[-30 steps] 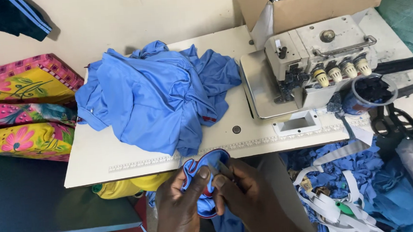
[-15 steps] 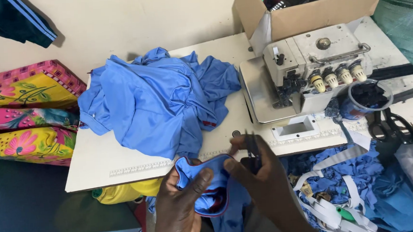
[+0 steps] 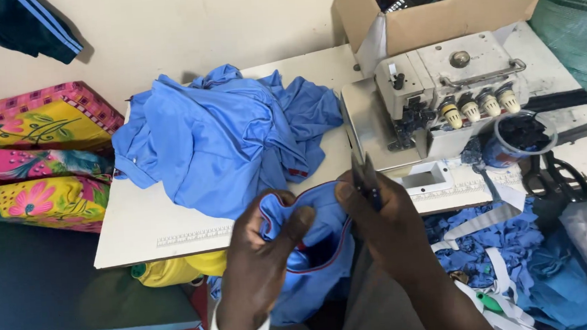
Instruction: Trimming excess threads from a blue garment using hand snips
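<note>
head view: white sewing table [image 3: 175, 226] carries an overlock machine [image 3: 438, 95] and a heap of blue garments [image 3: 224, 135]. at its front edge, left hand [image 3: 262, 262] pinches a blue red-piped piece [image 3: 319, 245]; right hand [image 3: 385, 227] grips small snips [image 3: 364, 177].

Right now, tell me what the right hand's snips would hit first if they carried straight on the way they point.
The right hand holds small snips pointing up and away, toward the sewing machine. Its flat bed at the near left corner looks like the first thing in line, though depth is hard to judge from above.
</note>
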